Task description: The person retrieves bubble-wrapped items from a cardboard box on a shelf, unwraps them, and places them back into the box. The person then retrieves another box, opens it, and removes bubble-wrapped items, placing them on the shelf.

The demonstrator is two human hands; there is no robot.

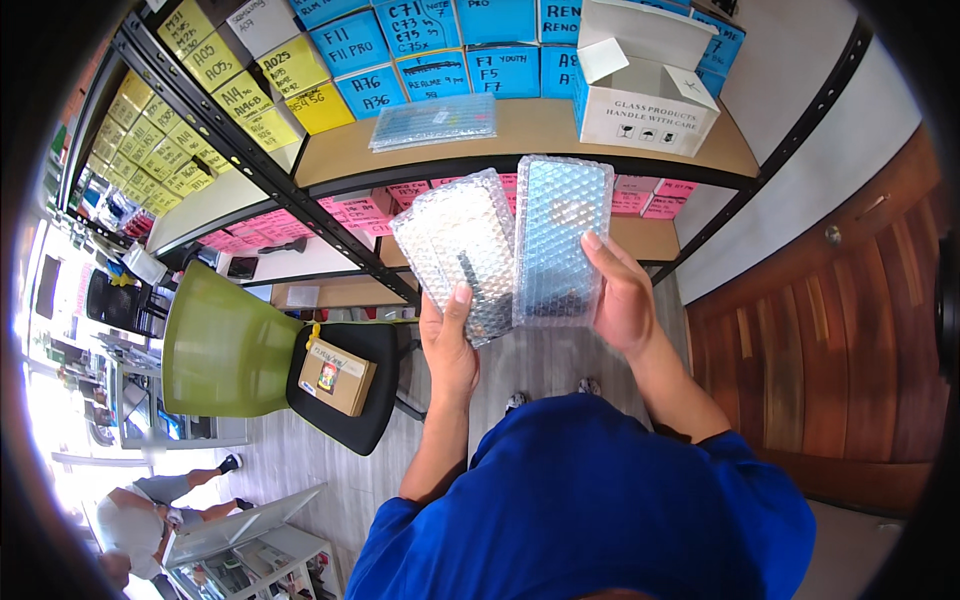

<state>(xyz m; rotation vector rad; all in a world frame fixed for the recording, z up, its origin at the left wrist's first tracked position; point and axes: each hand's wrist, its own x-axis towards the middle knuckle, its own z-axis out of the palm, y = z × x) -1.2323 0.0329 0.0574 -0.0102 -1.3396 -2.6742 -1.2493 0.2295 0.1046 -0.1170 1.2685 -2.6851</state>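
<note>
My left hand (449,345) is closed on a stack of bubble-wrapped packs (452,240), flat and silvery, with a dark strip showing through the plastic. Right beside it, my right hand (622,295) grips a single-looking bubble-wrapped pack (564,235), bluish and rectangular, by its right edge with the thumb on top. Both are held upright in front of the shelf edge, their inner sides close together. What lies inside the wrapping is too blurred to tell. On the shelf board behind lies another bubble-wrapped pack (434,122).
An opened white carton (645,115) stands at the shelf's right end. Blue boxes (425,77) and yellow boxes (297,64) line the back, pink boxes (355,212) the level below. A green-backed chair (232,345) bears a brown box (338,378). A wooden door (830,330) is at right; a person (140,520) is at far left.
</note>
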